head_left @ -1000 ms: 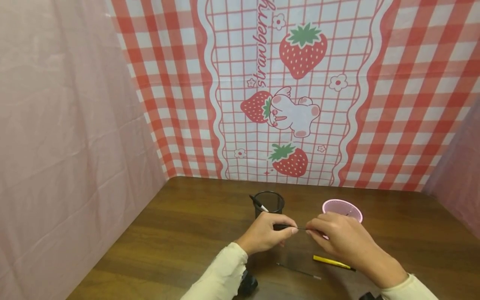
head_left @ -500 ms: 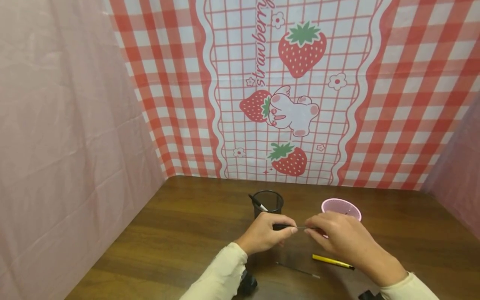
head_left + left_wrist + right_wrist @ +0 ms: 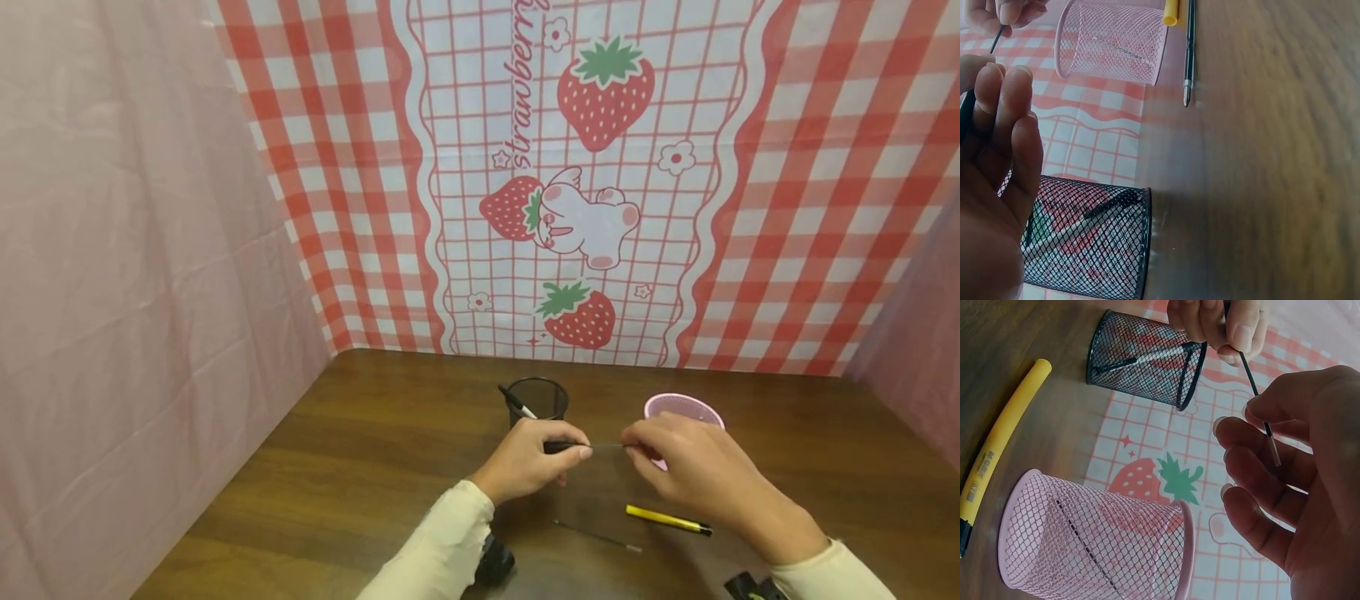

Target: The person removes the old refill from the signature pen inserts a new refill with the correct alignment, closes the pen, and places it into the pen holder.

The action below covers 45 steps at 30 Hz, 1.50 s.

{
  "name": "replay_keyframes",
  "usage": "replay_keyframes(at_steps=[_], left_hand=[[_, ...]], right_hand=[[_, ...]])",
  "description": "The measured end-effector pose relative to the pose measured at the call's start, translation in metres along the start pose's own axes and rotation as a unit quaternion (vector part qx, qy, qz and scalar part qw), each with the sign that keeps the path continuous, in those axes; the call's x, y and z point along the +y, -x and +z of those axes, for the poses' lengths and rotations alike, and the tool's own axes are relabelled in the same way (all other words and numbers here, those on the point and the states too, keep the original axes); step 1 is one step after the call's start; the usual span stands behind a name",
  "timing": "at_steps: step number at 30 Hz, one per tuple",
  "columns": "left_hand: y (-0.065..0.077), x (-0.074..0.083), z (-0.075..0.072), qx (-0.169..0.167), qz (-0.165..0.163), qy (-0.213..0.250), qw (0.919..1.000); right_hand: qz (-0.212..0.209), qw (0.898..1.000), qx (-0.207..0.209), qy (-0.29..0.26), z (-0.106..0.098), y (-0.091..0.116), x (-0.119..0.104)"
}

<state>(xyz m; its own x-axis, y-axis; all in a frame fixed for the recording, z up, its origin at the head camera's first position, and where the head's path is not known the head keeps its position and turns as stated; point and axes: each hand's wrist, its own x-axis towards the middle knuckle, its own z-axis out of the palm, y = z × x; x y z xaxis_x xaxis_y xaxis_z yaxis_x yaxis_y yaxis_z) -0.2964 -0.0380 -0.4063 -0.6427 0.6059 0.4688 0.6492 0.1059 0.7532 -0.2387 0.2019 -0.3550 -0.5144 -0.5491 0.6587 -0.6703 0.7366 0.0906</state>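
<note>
My left hand (image 3: pixel 525 460) holds a black pen barrel (image 3: pixel 558 447) between thumb and fingers, above the table. From its end runs a thin dark ink refill (image 3: pixel 607 446), which my right hand (image 3: pixel 693 473) pinches between thumb and forefinger. In the right wrist view, the clear tail of the refill (image 3: pixel 1274 450) sticks out past the thumb, over the curled fingers. Whether the other end is still inside the barrel is hidden by the left fingers. Below the hands, a loose refill (image 3: pixel 596 536) lies beside a yellow pen barrel (image 3: pixel 667 520) with a black end.
Behind my left hand stands a black mesh cup (image 3: pixel 551 402) with a black-and-white pen (image 3: pixel 517 402) leaning in it. A pink mesh cup (image 3: pixel 678 401), partly behind my right hand, has a thin dark stick (image 3: pixel 1087 547) inside. A checked strawberry cloth (image 3: pixel 585 208) hangs behind the table.
My right hand has drawn slightly right, away from the left hand, and more of the refill shows between them. The left hand stays nearly in place; the table items have not moved.
</note>
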Motion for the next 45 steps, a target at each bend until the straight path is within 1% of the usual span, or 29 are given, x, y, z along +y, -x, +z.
replay_keyframes(at_steps=[4, 8, 19, 26, 34, 40, 45], left_hand=[[0.001, 0.003, 0.0, -0.002, -0.011, 0.011, 0.9999], [0.001, 0.002, 0.001, 0.0, -0.011, 0.014, 0.9998], [0.0, 0.001, 0.003, -0.001, 0.012, 0.001, 0.9999], [-0.001, 0.002, 0.004, -0.007, 0.012, -0.006, 0.9999], [-0.002, 0.003, 0.008, -0.02, 0.016, -0.006, 0.9997], [-0.001, 0.003, 0.009, -0.016, 0.024, -0.014, 0.9995], [-0.001, 0.002, 0.008, -0.015, 0.024, -0.015, 0.9995]], right_hand=[[-0.002, 1.0, 0.001, -0.003, 0.0, 0.001, 0.0], [-0.013, 1.0, 0.013, -0.011, 0.002, 0.002, 0.001], [-0.037, 0.998, 0.035, -0.02, 0.006, -0.001, -0.006], [-0.054, 0.998, 0.025, -0.03, 0.007, -0.003, -0.008], [-0.046, 0.998, 0.016, -0.037, 0.01, 0.0, -0.009], [-0.044, 0.998, 0.014, -0.036, 0.013, 0.001, -0.011], [-0.018, 0.999, -0.013, -0.033, 0.01, 0.001, -0.011]])
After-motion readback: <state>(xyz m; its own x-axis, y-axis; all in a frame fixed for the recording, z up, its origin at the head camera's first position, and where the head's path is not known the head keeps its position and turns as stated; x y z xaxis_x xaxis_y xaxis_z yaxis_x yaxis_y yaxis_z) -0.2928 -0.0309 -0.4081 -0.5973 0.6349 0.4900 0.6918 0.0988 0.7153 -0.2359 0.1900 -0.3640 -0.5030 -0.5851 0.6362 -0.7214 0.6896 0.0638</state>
